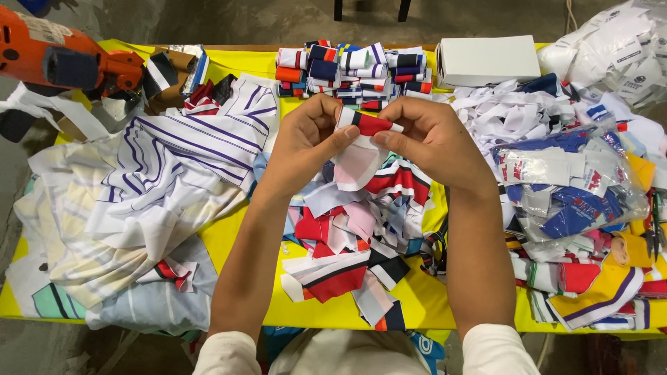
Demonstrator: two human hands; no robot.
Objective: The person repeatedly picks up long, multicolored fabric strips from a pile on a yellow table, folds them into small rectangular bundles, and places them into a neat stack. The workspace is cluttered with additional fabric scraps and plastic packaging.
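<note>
My left hand (306, 142) and my right hand (427, 139) meet above the middle of the table, both pinching one small cloth piece (367, 125) with white, red and dark stripes; a pale pink-white flap (356, 167) hangs down from it. Directly below the hands lies a loose heap of red, white, pink and black fabric scraps (354, 243) on the yellow table cover (229, 236). Beyond the hands, neat stacks of folded striped pieces (347, 69) sit in rows at the table's far edge.
A pile of striped white, purple and cream garments (153, 201) fills the left side. An orange tool (62, 59) is at far left. A white box (486, 59), white scraps (514, 111) and clear bags of labels (570, 180) crowd the right.
</note>
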